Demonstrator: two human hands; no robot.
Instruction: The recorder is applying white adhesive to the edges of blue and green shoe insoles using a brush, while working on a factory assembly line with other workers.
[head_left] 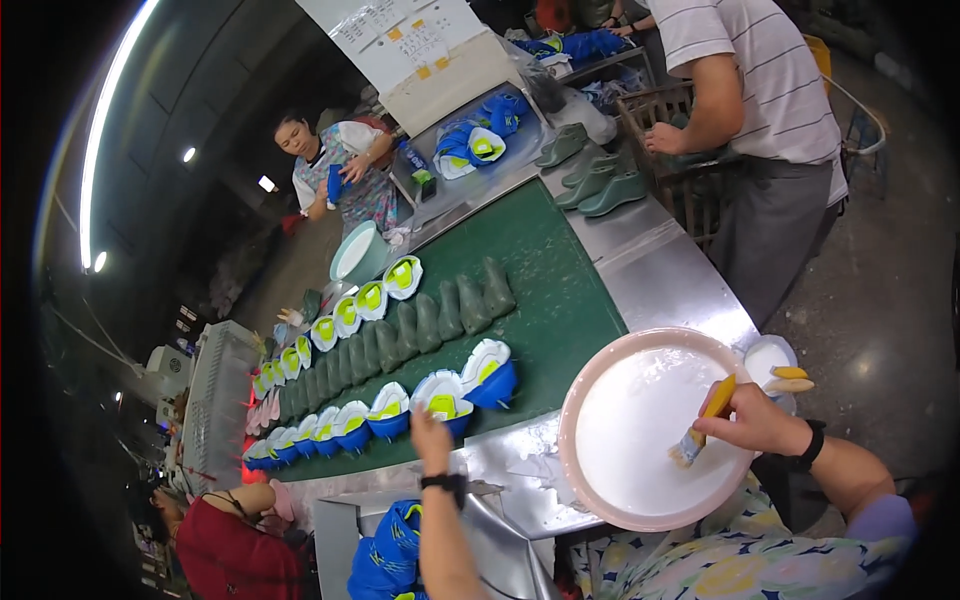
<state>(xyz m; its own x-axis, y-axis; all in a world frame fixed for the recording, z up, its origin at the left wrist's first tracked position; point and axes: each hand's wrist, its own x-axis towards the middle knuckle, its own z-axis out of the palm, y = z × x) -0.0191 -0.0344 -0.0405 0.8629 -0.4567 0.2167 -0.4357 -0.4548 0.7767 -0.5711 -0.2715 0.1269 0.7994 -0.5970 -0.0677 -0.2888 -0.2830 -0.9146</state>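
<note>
Bright tube lt (97, 130) upper L, dk grey flr (880, 290) R

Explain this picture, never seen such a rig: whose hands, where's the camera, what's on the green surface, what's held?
There is no machine gripper here, just a person's bare hands. The one picture comes from the left of two fisheye head cameras looking down, so straight edges bend. On the green surface, rows of shoe uppers run either side of dark green foot-shaped forms. The right hand holds a yellow-handled brush over a pale pink basin of white liquid. The left hand is at a near-row upper; its exact grip is unclear.
</note>
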